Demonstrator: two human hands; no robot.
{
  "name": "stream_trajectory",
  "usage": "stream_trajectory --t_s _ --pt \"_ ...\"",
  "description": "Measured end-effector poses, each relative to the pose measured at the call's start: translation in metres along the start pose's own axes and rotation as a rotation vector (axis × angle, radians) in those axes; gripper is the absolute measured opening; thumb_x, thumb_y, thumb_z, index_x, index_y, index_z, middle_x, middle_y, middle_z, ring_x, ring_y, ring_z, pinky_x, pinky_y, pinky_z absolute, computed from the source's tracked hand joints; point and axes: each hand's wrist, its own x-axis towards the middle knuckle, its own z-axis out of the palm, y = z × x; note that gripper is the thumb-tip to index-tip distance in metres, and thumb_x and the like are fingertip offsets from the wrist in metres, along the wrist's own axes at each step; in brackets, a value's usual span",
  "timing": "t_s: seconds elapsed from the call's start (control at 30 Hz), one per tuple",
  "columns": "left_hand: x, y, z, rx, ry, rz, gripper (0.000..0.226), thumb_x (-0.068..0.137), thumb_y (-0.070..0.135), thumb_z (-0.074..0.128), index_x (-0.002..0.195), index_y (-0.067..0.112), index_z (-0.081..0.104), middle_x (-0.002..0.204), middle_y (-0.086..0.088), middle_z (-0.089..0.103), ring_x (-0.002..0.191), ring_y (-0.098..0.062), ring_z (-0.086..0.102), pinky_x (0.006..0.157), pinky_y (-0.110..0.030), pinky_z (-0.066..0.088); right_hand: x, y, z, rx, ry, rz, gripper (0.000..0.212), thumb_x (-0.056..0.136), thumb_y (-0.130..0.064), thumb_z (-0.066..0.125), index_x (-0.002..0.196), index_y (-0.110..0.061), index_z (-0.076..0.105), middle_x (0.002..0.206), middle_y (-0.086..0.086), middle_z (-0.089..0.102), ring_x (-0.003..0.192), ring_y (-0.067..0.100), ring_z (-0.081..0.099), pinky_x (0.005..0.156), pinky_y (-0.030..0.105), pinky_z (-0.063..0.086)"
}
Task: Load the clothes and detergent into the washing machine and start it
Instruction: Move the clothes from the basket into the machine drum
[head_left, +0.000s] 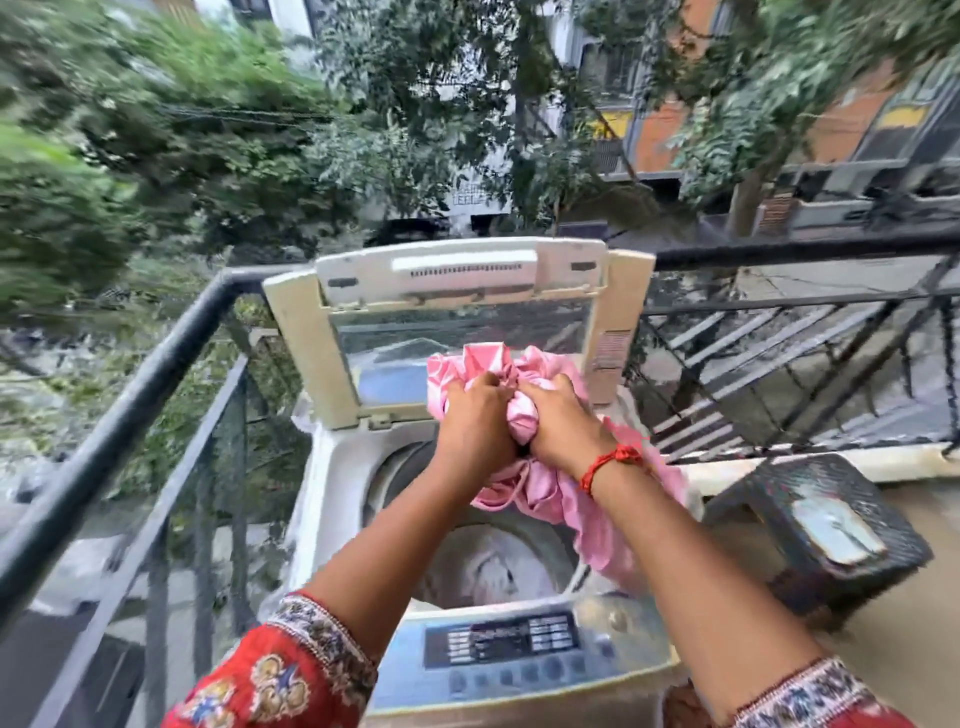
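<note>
I have my left hand (475, 415) and right hand (563, 423) clenched on the bunched pink satin cloth (524, 410), held above the white top-loading washing machine (332, 499) — I'd lower it straight into the drum, gathering the trailing end first.

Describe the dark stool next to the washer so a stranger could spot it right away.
Find the open top-loading washing machine by the balcony railing. Immediately to its right stands the dark woven stool. Its top carries a pale worn patch, unlike anything else nearby.
</note>
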Motion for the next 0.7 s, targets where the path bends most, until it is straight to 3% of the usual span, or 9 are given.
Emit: stream_trajectory --t_s 0.17,0.4,0.63,0.7 --pt "0.002 -0.061 0.012 0.007 -0.029 -0.063 0.043 0.063 0.024 0.066 0.106 0.017 0.069 0.114 -0.006 0.064 0.102 -0.029 0.060 0.100 -0.044 0.036 0.029 -0.028 0.046 0.054 -0.058 -0.010 0.053 0.084 -0.016 0.056 0.135 -0.030 0.050 0.125 0.016 0.043 0.111 0.040 0.055 0.098 0.042 0.047" --pt "-0.002 -0.124 0.039 0.010 -0.098 -0.237 0.037 0.067 0.021 0.064 0.103 0.018 0.067 0.118 -0.004 0.058 0.106 -0.037 0.052 0.101 -0.045 0.037 0.067 -0.046 0.108 0.043 -0.197 -0.037 0.057 0.083 -0.005 0.050 0.135 -0.028 0.049 0.137 0.014 0.040 0.115 0.041 0.051 0.097 0.045 0.045" --pt "-0.014 -0.154 0.076 -0.003 -0.190 -0.397 0.045 0.067 0.025 0.067 0.111 0.017 0.065 0.126 -0.003 0.053 0.120 -0.041 0.044 0.099 -0.046 0.043 0.082 -0.036 0.152 0.055 -0.319 -0.092 0.059 0.081 -0.002 0.051 0.135 -0.025 0.051 0.131 0.013 0.044 0.116 0.041 0.052 0.102 0.044 0.043" --pt "-0.015 -0.154 0.089 0.022 -0.215 -0.394 0.047 0.067 0.026 0.066 0.113 0.018 0.064 0.126 -0.004 0.054 0.120 -0.038 0.045 0.103 -0.046 0.039 0.083 -0.026 0.160 0.041 -0.356 -0.073 0.060 0.080 -0.003 0.050 0.135 -0.028 0.050 0.130 0.013 0.042 0.113 0.042 0.054 0.101 0.044 0.044"
